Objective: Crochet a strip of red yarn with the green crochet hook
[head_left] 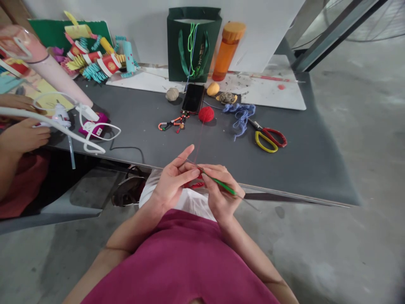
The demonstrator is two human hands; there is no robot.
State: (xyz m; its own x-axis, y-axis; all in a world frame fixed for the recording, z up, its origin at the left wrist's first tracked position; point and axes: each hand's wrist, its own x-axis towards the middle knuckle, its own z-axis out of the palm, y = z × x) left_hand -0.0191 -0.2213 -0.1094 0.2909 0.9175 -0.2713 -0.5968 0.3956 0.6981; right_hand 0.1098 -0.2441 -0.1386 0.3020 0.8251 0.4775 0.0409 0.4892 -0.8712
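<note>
My left hand (172,179) and my right hand (218,190) meet just below the near edge of the grey table (152,135). The right hand's fingers are pinched on a green crochet hook (221,184) that points up-left toward the left hand. A small piece of red crochet work (196,184) shows between the hands, and the left hand's fingers are closed on it, with the index finger raised. A thin red strand (199,139) runs from the hands up to a red yarn ball (206,114) on the table.
On the table lie red-and-yellow scissors (268,137), blue yarn (240,114), a black phone (193,98), a bead string (172,123), small yarn balls, a green gift bag (193,42) and an orange bottle (228,50). Another person's hands (22,135) and paper crafts (95,59) are at the left.
</note>
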